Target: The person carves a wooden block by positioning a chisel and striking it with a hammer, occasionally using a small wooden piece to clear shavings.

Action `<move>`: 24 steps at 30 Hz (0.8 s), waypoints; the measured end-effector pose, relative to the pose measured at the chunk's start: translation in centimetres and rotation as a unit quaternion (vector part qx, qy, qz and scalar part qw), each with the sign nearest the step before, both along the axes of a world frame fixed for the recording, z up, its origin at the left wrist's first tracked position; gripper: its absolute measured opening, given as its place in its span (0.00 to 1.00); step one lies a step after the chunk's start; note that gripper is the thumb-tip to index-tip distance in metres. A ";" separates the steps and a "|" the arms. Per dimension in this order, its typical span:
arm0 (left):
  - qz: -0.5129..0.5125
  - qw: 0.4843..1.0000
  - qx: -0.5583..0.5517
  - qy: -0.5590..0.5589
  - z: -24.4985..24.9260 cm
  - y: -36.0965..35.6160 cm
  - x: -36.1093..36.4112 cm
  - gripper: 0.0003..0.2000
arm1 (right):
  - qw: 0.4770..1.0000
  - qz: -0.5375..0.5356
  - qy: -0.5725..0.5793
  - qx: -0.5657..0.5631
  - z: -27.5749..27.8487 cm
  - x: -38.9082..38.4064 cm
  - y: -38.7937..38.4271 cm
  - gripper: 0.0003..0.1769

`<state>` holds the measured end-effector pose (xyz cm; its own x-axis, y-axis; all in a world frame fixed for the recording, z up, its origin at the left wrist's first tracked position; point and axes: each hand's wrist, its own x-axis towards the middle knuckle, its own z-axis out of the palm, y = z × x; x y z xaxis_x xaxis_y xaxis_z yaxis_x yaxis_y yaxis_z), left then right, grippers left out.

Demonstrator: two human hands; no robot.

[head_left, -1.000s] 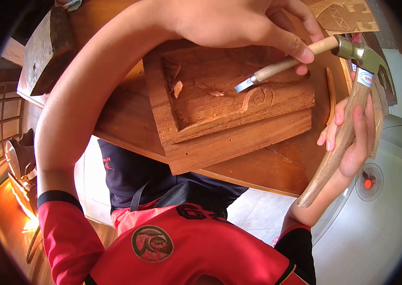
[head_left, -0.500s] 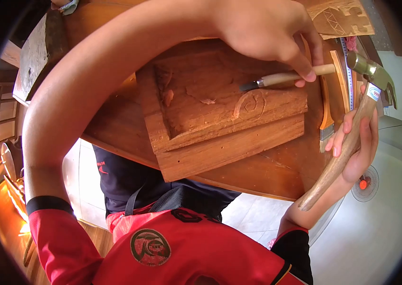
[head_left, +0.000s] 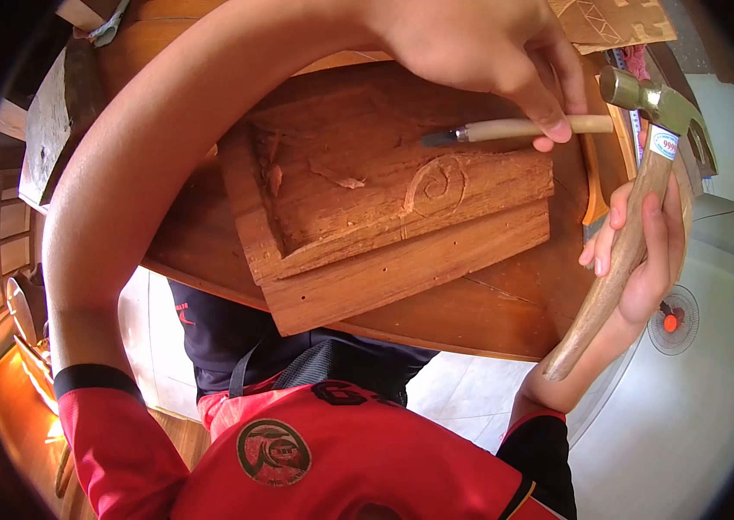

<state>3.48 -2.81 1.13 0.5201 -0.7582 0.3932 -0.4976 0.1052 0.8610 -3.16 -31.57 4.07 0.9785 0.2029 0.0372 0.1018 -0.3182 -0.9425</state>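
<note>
Right hand: my right hand (head_left: 640, 251) is closed around the lower half of the hammer (head_left: 649, 169), off the near right edge of the table (head_left: 488, 321).
Hammer: its wooden handle slants up and away from me. The metal head sits at the far end, with its face turned toward my left.
Panel: the carved wooden panel (head_left: 384, 251) lies flat on the table in front of my chest. A spiral (head_left: 436, 186) is cut into its raised band.
Chisel: the chisel (head_left: 514, 130) lies low over the far side of the panel, beyond the spiral. Its long axis runs left to right, with the blade at my left touching or just above the wood and the pale handle end at my right.
Left hand: my left hand (head_left: 479, 43) reaches across from the far side, its fingers pinched on the chisel handle near that end.
Key relation: the chisel's handle end points straight toward the hammer head, which is just beside it and a little farther from me. I see no contact between them. The right hand is the nearer one to that end.
Beyond: a patterned board (head_left: 614, 22) lies at the far right.
</note>
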 end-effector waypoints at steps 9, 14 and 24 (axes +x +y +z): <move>-0.019 0.998 0.017 0.062 0.7 0.1 0.8 0.17 | 1.000 0.000 0.021 0.018 0.3 -0.4 0.2 0.31; -0.017 0.999 0.019 0.038 -0.1 -0.3 1.5 0.17 | 0.999 0.026 0.038 -0.023 -0.1 -0.1 -1.8 0.31; -0.005 0.998 0.063 -0.005 2.4 -0.4 1.5 0.17 | 0.999 -0.004 0.036 0.018 -1.0 0.0 -2.9 0.32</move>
